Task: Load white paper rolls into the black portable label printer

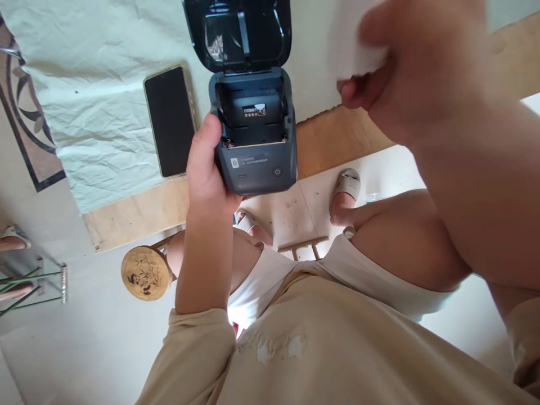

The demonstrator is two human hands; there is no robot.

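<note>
My left hand (208,166) is closed around the lower left side of a dark grey label printer (257,163), thumb on its edge. The printer's glossy black lid (244,34) stands open at the top. No roll shows in its bay, only a small printed sticker on the inner wall. A power button sits at the lower right of its front. My right hand (405,73), smeared by motion, is raised to the right of the printer. Its fingers are curled around a blurred white object (348,42) whose kind I cannot make out.
A smartphone (171,121) with a dark screen lies left of the printer on a pale green cloth (105,73). The wooden table edge (333,138) runs below. A round wooden stool (145,273) stands on the floor at the left. Another person's foot (14,239) shows at the far left.
</note>
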